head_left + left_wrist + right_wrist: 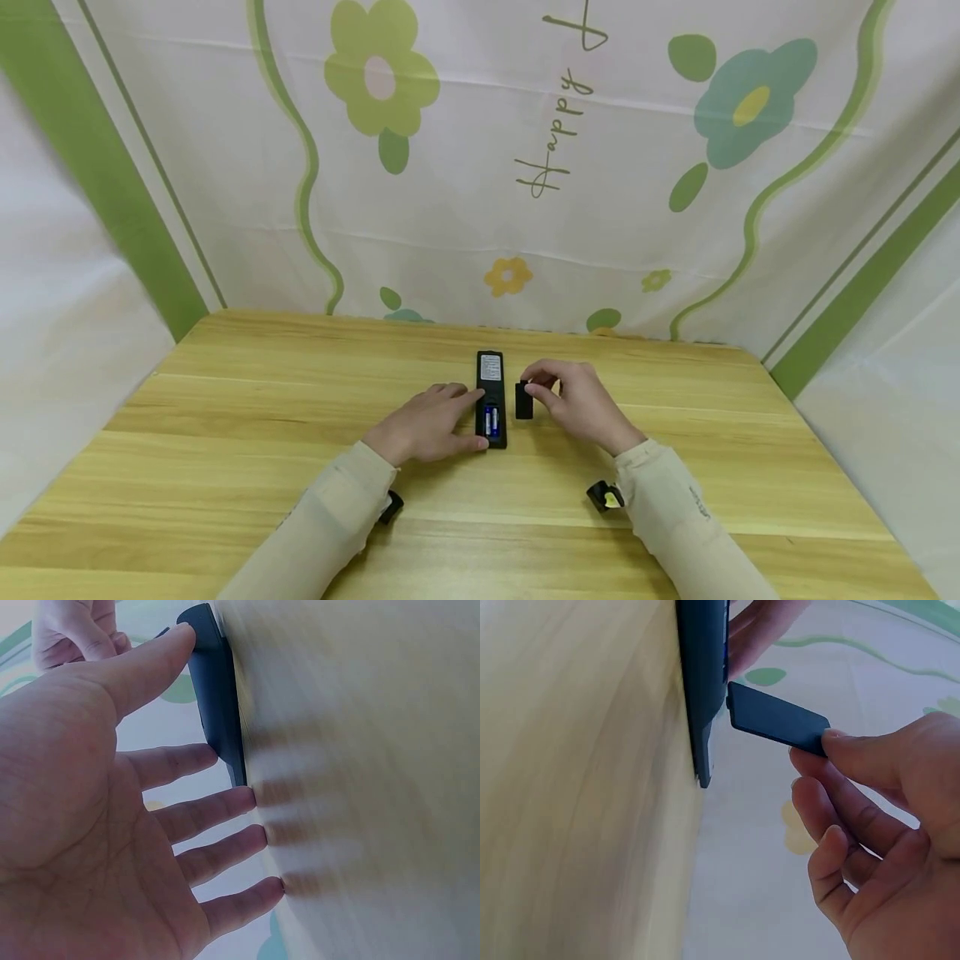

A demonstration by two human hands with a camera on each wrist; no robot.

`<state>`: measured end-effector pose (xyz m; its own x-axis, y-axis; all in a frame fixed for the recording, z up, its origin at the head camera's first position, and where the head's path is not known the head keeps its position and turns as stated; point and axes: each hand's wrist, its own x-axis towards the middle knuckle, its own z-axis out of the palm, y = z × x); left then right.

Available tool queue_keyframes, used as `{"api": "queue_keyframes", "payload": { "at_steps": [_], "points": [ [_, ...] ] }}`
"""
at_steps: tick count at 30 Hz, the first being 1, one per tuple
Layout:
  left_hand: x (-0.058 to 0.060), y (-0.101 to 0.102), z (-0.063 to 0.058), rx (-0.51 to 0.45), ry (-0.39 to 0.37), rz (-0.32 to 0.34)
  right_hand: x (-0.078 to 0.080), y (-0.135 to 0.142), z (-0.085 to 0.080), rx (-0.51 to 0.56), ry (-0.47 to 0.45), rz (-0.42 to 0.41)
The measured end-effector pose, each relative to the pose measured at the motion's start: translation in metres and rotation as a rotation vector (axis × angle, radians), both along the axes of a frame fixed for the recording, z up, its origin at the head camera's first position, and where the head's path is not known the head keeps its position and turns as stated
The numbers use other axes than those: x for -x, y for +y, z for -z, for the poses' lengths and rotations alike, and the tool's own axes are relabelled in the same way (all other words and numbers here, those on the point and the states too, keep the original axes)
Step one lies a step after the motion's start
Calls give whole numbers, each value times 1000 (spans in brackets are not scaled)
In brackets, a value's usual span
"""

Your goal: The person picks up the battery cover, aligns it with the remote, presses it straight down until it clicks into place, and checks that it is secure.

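Our remote [492, 395] lies back up on the bench [487, 533], and its two batteries [495, 422] look seated, so that part seems done. The cover [524, 403] is off, just right of the remote, pinched in our right hand's [581, 403] grip; the batteries are not yet covered. Left of the remote, our left hand [429, 423] clasps nothing, outstretched fingers and thumb just touching it.

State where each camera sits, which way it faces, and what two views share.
Head: on the head, facing forward and down at the table, remote and black cover; left grip, right grip and both sleeves show.
Left wrist: on that wrist, facing the remote's side; left grip large, right grip partly visible beyond.
Right wrist: on that wrist, facing the pinched cover and remote; right grip large, left grip partly visible.
Shared by both wrist views: remote, table, both grips.
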<state>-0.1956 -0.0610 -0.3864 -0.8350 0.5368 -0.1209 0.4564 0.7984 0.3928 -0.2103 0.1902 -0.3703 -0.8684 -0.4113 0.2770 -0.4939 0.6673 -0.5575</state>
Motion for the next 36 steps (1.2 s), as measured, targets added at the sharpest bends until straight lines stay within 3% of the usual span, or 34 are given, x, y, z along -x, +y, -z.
{"api": "queue_keyframes", "payload": {
  "at_steps": [24, 36],
  "points": [
    [0, -1, 0, -14, 1, 3, -8, -17, 3, 94, 60, -34],
    [1, -1, 2, -3, 4, -2, -11, -26, 7, 124, 46, -61]
  ]
}}
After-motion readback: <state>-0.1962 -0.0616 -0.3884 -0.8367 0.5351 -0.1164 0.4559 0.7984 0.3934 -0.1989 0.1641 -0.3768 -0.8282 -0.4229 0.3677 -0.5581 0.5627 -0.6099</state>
